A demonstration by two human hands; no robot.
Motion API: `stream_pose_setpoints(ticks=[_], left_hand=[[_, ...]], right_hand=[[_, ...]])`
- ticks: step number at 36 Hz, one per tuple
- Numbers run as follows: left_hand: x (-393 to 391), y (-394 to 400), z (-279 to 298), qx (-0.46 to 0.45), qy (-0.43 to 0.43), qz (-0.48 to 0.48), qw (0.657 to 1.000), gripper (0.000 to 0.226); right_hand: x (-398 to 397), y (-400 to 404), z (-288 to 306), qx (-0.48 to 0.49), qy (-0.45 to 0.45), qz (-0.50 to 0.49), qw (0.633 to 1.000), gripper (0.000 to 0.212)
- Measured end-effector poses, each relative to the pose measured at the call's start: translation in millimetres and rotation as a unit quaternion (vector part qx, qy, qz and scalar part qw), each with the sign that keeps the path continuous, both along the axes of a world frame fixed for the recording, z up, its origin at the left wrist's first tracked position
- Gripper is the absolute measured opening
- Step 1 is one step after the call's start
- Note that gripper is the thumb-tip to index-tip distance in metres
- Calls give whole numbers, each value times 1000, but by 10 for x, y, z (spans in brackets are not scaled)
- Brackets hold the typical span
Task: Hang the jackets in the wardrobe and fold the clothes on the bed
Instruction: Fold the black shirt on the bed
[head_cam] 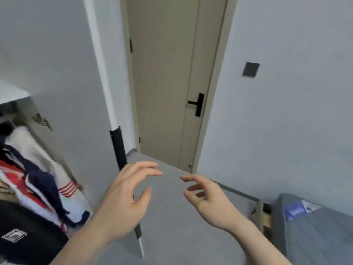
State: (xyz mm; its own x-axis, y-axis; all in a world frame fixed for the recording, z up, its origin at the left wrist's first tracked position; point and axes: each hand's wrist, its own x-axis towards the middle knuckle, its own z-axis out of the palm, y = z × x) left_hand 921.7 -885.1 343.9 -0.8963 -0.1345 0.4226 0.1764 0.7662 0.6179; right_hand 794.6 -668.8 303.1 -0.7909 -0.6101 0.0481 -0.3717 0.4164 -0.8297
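At six o'clock, the left hand [122,196] and right hand [208,196] are held empty, fingers loosely spread. Jackets [38,184] are hung at nine o'clock; the bed [315,230], four o'clock, is judged next.

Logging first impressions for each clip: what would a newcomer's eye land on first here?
Two bare hands, left hand and right hand, hover empty with loosely curled fingers in the lower centre. Left of them, jackets in red, white and navy hang in the open wardrobe. A closed beige door stands straight ahead.
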Motion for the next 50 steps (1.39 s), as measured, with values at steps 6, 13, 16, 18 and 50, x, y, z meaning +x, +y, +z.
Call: stream_pose_setpoints(ticks=[6, 13, 16, 18, 50], left_hand=[[-967, 881, -317, 3, -72, -136, 988, 43], [-2115, 1673, -532, -29, -118, -255, 959, 38], [-2646, 1983, -613, -34, -131, -298, 945, 37], [-2990, 2153, -656, -40, -146, -324, 934, 37], [-5739, 6522, -1066, -208, -206, -642, 708, 38]], right_hand=[[-255, 1212, -175, -1, -23, -155, 988, 31], [-657, 2133, -347, -22, -35, -309, 950, 33], [-932, 2390, -400, -28, -36, -365, 930, 33], [-1103, 2522, -406, -29, -40, -397, 917, 33], [-1799, 5757, -1229, -111, -116, -759, 631, 33]])
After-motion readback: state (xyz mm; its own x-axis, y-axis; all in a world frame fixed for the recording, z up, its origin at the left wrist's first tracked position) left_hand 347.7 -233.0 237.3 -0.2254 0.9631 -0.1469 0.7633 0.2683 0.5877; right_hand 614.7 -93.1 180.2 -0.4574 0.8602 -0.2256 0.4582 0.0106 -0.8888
